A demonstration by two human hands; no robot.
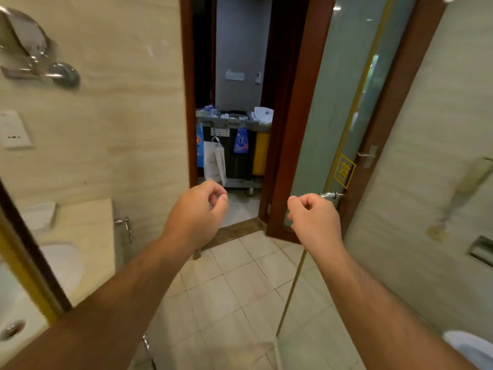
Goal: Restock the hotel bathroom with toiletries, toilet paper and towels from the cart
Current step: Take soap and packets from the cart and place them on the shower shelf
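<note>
head view: i stand inside the bathroom, facing the open doorway. the cart (234, 124) is parked far, just outside, past the stone threshold (237, 232). its top tray (232, 119) holds a jumble of small items, too blurred to name. a white paper bag (214, 161) and a blue pouch (241, 140) hang off its near side. no towels or paper rolls can be made out from here.

handling estimate:
- toiletries: probably small, light, smooth plastic. pinch round the body or scoop several into a palm. may slip.
- toilet paper: light, soft, crushable. grip across the outside, gently.
- towels: soft, floppy, bulkier. carry the folded stack from beneath, both hands.

left hand (200, 206): fingers loosely curled, thumb near forefinger, nothing held. right hand (312, 217): fingers loosely curled, nothing held. the door handle (329, 195) shows just behind its knuckles; contact cannot be told.

position: both hands are raised near, in front of me. the cart is well apart from them, far, showing between the two.

likely drop points: vanity counter (88, 217) near left, recessed holder (480, 252) on the right wall.
</note>
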